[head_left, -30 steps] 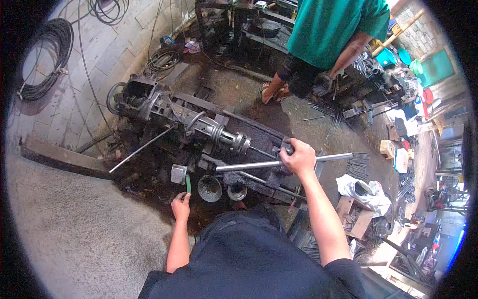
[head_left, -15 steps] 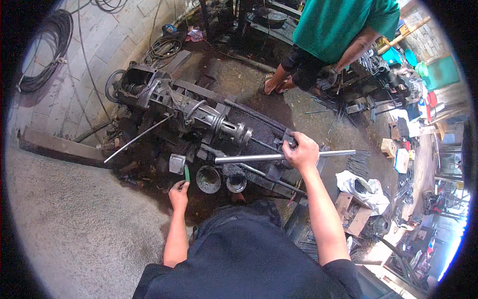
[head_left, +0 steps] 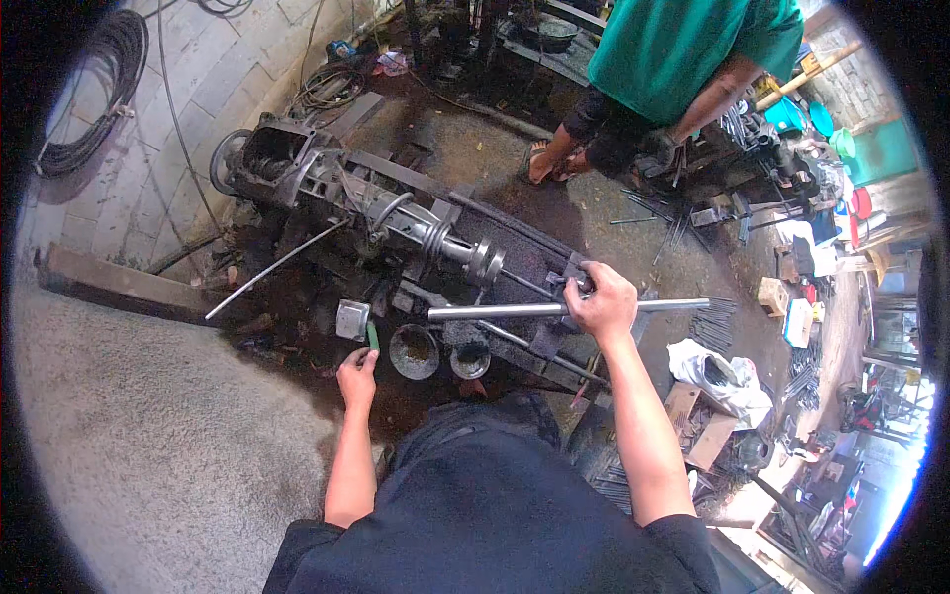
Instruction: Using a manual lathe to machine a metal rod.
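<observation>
My left hand (head_left: pixel 356 378) is closed on a short green handle (head_left: pixel 373 337); what sits at its far end is hard to make out. Its upper end reaches the edge of a small square metal tin (head_left: pixel 352 320). My right hand (head_left: pixel 603 301) is curled at a long bare metal bar (head_left: pixel 495 312) that sticks out on both sides of it. A small dark part (head_left: pixel 586 283) shows by the fingers. Ahead lies a greasy machine (head_left: pixel 381 206) with a round chuck-like end (head_left: pixel 482 262) and a thin rod (head_left: pixel 510 280) running from it toward my right hand.
Two round bowls (head_left: pixel 415 352) stand beside the tin. A slim lever (head_left: pixel 272 272) juts out from the machine to the left. A person in a green shirt (head_left: pixel 683 59) works at the far right, near loose rods (head_left: pixel 673 228). A white sack (head_left: pixel 717 376) lies at right.
My left hand and the green handle have moved slightly up, toward the tin. The right hand stays at the bar, and the whole view has shifted a little.
</observation>
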The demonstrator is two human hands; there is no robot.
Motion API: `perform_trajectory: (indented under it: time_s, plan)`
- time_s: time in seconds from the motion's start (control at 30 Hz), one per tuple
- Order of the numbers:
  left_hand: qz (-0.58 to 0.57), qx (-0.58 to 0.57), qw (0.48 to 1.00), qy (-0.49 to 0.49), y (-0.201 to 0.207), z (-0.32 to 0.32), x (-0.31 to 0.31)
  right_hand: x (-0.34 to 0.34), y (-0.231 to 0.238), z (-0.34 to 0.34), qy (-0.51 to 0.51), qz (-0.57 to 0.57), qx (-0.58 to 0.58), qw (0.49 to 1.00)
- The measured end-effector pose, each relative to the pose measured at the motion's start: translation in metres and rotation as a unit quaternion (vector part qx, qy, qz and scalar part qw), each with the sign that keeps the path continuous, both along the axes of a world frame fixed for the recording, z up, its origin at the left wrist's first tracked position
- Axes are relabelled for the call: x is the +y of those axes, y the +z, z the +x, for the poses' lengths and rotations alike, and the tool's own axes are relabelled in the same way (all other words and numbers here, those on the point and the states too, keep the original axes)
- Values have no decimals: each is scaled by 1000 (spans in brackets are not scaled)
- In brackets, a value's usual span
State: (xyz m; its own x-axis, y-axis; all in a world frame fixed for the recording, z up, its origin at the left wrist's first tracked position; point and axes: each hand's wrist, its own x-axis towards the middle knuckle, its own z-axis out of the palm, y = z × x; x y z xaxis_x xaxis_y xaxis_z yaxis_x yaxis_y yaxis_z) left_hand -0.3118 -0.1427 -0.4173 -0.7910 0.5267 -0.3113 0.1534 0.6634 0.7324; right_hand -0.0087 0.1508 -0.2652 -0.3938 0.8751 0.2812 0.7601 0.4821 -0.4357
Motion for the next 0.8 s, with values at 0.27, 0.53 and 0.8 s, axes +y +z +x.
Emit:
perform_trajectory:
  time_s: [0.27,0.53,0.8]
  plan:
    - [11,19,1000,-6,11,4,7,1,-5,1,7,19,1,1000]
    - [19,35,999,-17,4,4,6,2,-9,3,12,31,8,999]
    - [15,25,999,-27,1,0,7,3,-7,0,19,39,8,999]
